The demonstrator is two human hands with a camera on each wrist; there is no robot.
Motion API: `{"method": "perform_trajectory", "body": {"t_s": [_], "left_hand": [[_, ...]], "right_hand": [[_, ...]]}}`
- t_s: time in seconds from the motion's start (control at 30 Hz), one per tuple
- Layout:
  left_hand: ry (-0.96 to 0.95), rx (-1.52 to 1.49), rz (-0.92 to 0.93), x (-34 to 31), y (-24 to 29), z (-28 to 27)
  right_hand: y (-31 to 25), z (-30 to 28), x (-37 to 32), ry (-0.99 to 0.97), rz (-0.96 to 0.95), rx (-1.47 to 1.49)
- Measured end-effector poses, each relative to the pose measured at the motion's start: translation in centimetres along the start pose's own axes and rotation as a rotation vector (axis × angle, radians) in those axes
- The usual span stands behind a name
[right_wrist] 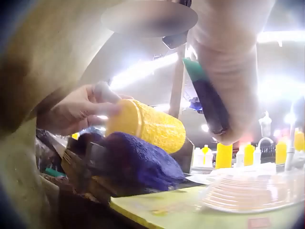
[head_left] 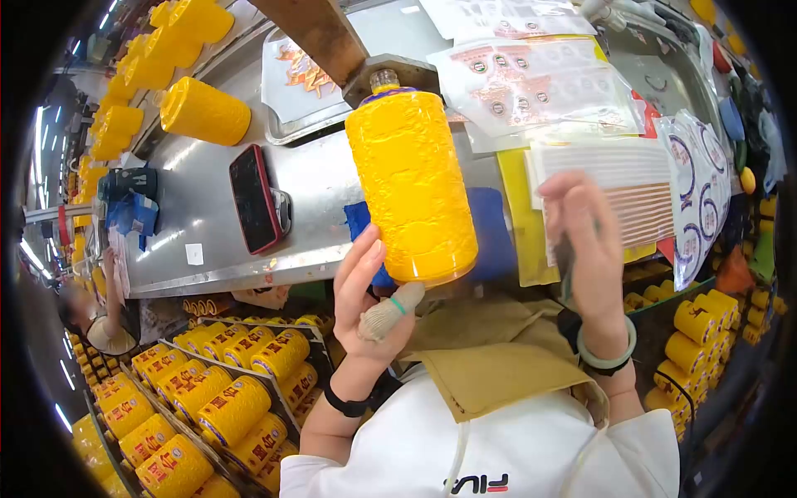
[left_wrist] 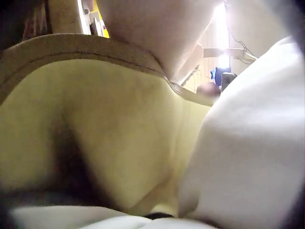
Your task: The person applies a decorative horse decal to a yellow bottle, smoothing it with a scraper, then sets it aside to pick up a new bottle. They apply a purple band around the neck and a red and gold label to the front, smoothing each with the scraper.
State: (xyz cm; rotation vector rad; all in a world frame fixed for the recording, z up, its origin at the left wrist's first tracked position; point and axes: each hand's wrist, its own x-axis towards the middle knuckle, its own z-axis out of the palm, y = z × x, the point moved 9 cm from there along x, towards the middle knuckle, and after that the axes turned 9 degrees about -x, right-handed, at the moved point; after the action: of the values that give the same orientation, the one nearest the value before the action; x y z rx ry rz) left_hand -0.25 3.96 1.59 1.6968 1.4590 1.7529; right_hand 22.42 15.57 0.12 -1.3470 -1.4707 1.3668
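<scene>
Likely a labelling step: left hand (head_left: pixel 365 299) grips the yellow bottle (head_left: pixel 411 187) by its base, raised over the steel bench (head_left: pixel 191 203); right hand (head_left: pixel 591 249) pinches a dark tool (right_wrist: pixel 209 105) by the sticker sheets (head_left: pixel 618 170); next move probably needs one sticker lifted cleanly.

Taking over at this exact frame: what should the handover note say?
Left hand grips the base of a yellow bottle, held up over the blue cloth.
Right hand holds a dark tool with a green end, by the sticker sheet.
Done: labelled bottles lie in rows at lower left.
Left: the held bottle shows no label on the side seen.
</scene>
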Motion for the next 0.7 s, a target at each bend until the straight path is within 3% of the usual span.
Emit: {"method": "perform_trajectory", "body": {"t_s": [0.1, 0.17, 0.23, 0.3, 0.43, 0.57, 0.63, 0.7], "left_hand": [[0.029, 0.028, -0.09, -0.6, -0.4, -0.8], [-0.131, 0.289, 0.256, 0.1, 2.4, 0.6], [-0.178, 0.326, 0.301, 0.6, 2.6, 1.4], [-0.23, 0.358, 0.342, 1.0, 2.9, 2.3], [-0.254, 0.401, 0.395, 1.7, 3.5, 3.3], [-0.169, 0.226, 0.254, -0.1, 1.0, 1.7], [0.1, -0.125, -0.08, -0.5, -1.4, -0.2], [0.064, -0.082, -0.098, -0.4, -1.0, -0.6]], "right_hand": [[-0.3, -0.8, 0.4, 0.012, -0.02, 0.073], [-1.6, 0.7, 0.3, -0.029, -0.04, 0.023], [-2.0, 3.0, -0.1, -0.156, 0.009, 0.006], [-2.2, 4.5, -0.5, -0.218, -0.091, 0.019], [-1.2, 3.3, -0.4, -0.192, -0.057, -0.057], [-0.8, 2.0, -0.6, -0.121, -0.007, 0.008], [-0.4, 1.9, -0.7, -0.132, 0.007, 0.015], [-0.4, 2.0, -0.5, -0.128, -0.03, 0.019]]}}
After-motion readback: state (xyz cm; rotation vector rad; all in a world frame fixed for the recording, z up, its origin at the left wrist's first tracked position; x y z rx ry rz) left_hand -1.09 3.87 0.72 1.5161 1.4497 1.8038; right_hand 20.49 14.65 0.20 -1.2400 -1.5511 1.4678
